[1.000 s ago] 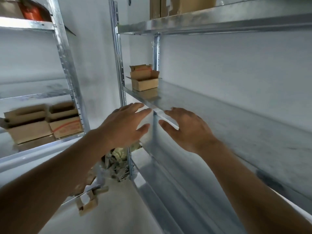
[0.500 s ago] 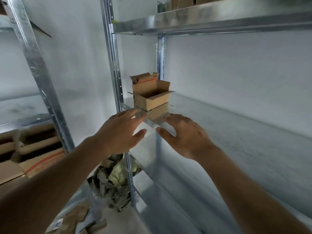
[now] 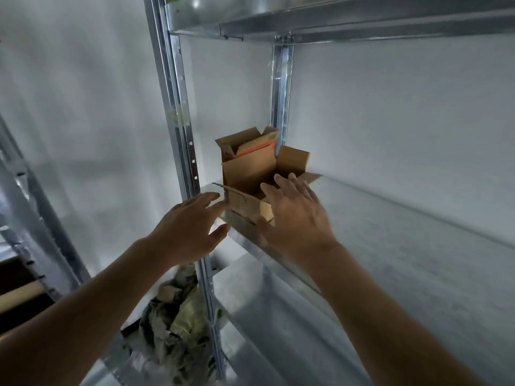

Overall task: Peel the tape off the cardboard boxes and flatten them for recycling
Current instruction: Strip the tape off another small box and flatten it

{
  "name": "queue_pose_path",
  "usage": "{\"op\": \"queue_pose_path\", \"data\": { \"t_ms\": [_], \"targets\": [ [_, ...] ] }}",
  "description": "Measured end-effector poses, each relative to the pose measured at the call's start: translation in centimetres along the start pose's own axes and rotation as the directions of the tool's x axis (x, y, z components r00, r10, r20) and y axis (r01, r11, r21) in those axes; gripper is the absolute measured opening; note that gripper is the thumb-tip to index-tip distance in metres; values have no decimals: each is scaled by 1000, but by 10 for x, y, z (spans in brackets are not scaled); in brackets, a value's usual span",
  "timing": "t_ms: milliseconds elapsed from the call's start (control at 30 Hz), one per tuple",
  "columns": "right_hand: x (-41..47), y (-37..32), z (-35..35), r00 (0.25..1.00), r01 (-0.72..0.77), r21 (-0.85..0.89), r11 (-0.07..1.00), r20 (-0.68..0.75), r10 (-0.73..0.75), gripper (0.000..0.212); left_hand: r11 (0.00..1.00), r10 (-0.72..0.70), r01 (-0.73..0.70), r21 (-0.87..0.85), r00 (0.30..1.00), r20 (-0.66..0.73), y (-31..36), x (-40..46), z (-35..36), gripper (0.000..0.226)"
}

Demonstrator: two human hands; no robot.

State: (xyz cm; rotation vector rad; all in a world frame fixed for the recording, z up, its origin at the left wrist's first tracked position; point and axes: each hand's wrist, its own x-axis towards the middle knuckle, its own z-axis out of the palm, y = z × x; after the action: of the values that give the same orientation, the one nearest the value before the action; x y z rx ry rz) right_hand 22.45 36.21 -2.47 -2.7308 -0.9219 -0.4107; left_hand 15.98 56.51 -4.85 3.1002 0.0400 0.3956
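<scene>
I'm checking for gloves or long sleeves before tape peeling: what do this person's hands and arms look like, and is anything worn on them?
Both are bare. The left hand and right hand show no gloves, rings or watch in view. Both forearms are uncovered as far as the frame's lower edge, with no sleeve or cuff visible. The fingernails look short and plain, though the picture is slightly blurred.

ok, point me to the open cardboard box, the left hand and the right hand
open cardboard box [image 3: 248, 174], head view, inner face of its rear flap.
left hand [image 3: 185, 231], head view, back of the hand.
right hand [image 3: 296, 215], head view, back of the hand.
</scene>
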Motion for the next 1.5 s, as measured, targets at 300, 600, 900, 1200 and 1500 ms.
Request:
{"op": "queue_pose_path", "data": {
  "t_ms": [300, 600, 900, 1200, 1500],
  "targets": [
    [45, -20, 31, 991, -86, -167, 982, 84, 102, 73, 977, 178, -180, -114, 984, -33, -48, 60, 36, 48],
    [37, -31, 45, 961, -277, -100, 956, -18, 277, 67, 884, 383, -406, -232, 913, -138, -60, 87, 57, 42],
    [-9, -11, 19, 772, -300, 385, 873, -440, 459, 52, 536, 277, -192, -822, 960, -43, 15, 88, 32, 54],
    [-115, 38, -22, 626, -204, 500, 842, -595, 504, 43, -340, 490, 461, -820, 831, 265, 139, 64, -8, 54],
    [-262, 88, -98, 631, -109, 938, 328, -190, 752, 71, -111, 480, 186, -976, 870, 112, 291, 4, -38, 33]
  ]
}}
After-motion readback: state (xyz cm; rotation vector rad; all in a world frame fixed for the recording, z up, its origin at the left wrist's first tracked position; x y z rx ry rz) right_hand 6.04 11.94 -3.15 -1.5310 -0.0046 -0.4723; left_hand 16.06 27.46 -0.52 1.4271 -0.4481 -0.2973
